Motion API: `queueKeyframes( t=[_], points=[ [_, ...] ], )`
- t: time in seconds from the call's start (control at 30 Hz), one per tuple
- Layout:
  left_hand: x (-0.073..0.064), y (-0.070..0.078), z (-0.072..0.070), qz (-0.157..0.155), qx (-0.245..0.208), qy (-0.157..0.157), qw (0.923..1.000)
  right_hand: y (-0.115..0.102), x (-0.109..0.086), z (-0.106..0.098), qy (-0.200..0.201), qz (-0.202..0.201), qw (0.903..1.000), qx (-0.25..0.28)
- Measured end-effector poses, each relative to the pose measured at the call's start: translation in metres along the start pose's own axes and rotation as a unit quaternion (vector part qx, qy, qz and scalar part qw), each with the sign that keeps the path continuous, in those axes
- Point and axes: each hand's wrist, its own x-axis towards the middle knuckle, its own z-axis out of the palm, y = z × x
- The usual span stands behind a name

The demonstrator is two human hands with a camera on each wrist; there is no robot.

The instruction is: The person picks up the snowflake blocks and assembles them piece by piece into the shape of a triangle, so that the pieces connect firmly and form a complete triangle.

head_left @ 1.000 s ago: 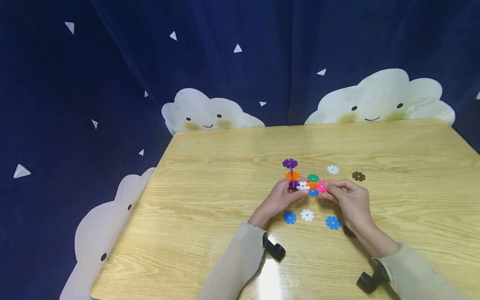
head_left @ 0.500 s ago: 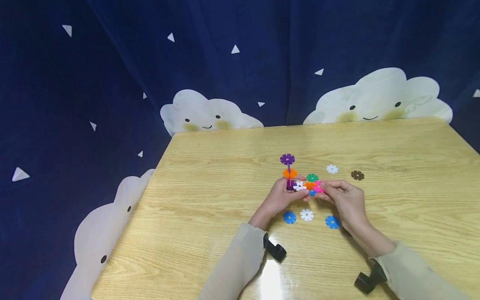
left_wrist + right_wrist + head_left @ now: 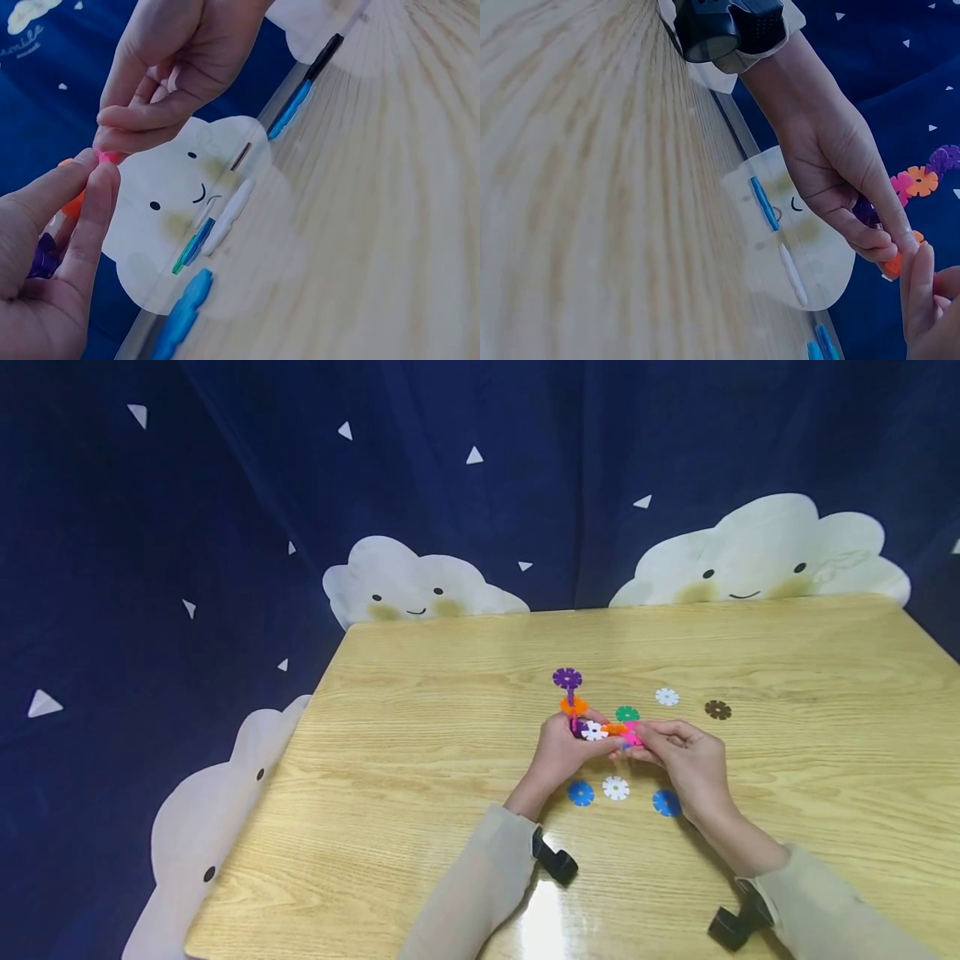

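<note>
In the head view my left hand (image 3: 561, 750) grips a joined chain of notched plastic discs above the table. A purple disc (image 3: 567, 678) tops its upright end, over an orange disc (image 3: 573, 705). A white disc (image 3: 594, 731) sits by the left thumb, followed by another orange disc (image 3: 614, 728). My right hand (image 3: 693, 764) pinches a pink disc (image 3: 632, 734) at the chain's right end. In the left wrist view the fingertips of the left hand (image 3: 56, 240) and right hand (image 3: 176, 82) meet around the pink disc, which they mostly hide.
Loose discs lie on the wooden table (image 3: 420, 760): green (image 3: 627, 714), white (image 3: 667, 697) and brown (image 3: 717, 709) beyond the hands. Nearer are a blue disc (image 3: 581, 792), a white disc (image 3: 616, 788) and another blue disc (image 3: 666, 802). A dark blue curtain (image 3: 450, 510) hangs behind.
The held chain has shifted slightly left, its upright purple end moving with it. The right hand has moved a little left as well, still pinching the pink disc.
</note>
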Motion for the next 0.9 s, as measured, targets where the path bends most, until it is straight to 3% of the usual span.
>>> queueKeyframes(
  t=[0.17,0.3,0.37,0.47,0.57,0.63,0.73,0.9],
  points=[
    [0.0,-0.001,-0.001,-0.007,-0.026,0.003,0.9996,-0.001,0.002,-0.005,0.002,-0.016,0.9975,-0.069],
    [0.002,-0.002,-0.005,-0.017,-0.049,0.006,0.9986,-0.002,0.002,-0.017,0.0,-0.038,0.9832,-0.179],
    [0.003,-0.003,-0.007,-0.015,-0.054,0.007,0.9984,-0.002,0.001,-0.024,-0.008,-0.052,0.9667,-0.25],
    [0.003,-0.004,-0.009,-0.015,-0.051,0.008,0.9985,-0.002,-0.002,-0.034,-0.018,-0.096,0.9307,-0.352],
    [0.004,-0.004,-0.01,-0.017,-0.051,0.009,0.9985,-0.001,-0.006,-0.042,-0.023,-0.153,0.8943,-0.42],
    [0.004,-0.004,-0.01,-0.019,-0.051,0.009,0.9985,0.0,-0.009,-0.045,-0.035,-0.18,0.8772,-0.444],
    [0.004,-0.004,-0.01,-0.019,-0.052,0.006,0.9985,0.0,-0.013,-0.05,-0.057,-0.191,0.8611,-0.468],
    [0.003,-0.003,-0.01,-0.02,-0.053,-0.004,0.9984,0.001,-0.018,-0.058,-0.089,-0.176,0.8463,-0.495]
  ],
)
